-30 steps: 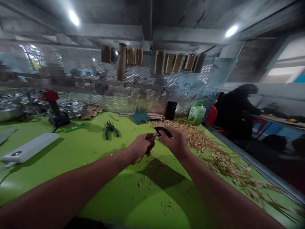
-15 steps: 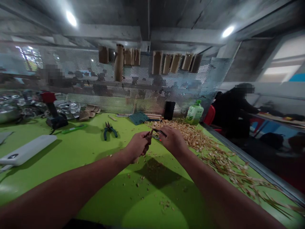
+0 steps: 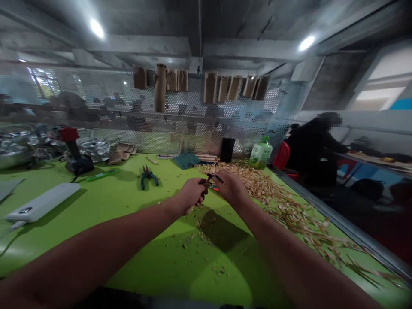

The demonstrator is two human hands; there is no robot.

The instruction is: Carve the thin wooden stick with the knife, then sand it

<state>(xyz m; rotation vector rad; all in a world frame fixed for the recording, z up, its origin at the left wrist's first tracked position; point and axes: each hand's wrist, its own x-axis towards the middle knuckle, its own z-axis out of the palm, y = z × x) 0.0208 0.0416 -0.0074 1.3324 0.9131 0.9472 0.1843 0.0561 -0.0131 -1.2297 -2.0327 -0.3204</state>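
Over the middle of the green table, my left hand (image 3: 192, 195) is closed around a small brown piece of wood (image 3: 207, 181), mostly hidden by my fingers. My right hand (image 3: 233, 186) grips a slim dark tool (image 3: 216, 177) that looks like a carving knife; its tip meets the piece. Small chips (image 3: 193, 237) lie scattered on the table below my hands. A red-tipped item (image 3: 213, 187) shows partly behind my right hand, too small to name. Pliers (image 3: 148, 177) with dark teal handles lie spread on the left.
A heap of shavings (image 3: 273, 195) runs along the right side. Behind stand a green-labelled bottle (image 3: 261, 152), a dark upright slab (image 3: 227, 149) and a teal cloth (image 3: 186, 159). Left are a power bank (image 3: 45, 204), a green cutter (image 3: 102, 174) and a cordless drill (image 3: 74, 150). A person (image 3: 312, 146) sits right.
Both hands have shifted slightly right, still holding the wood piece and the dark tool together. The view has moved slightly. A few more chips seem to lie beneath the hands.
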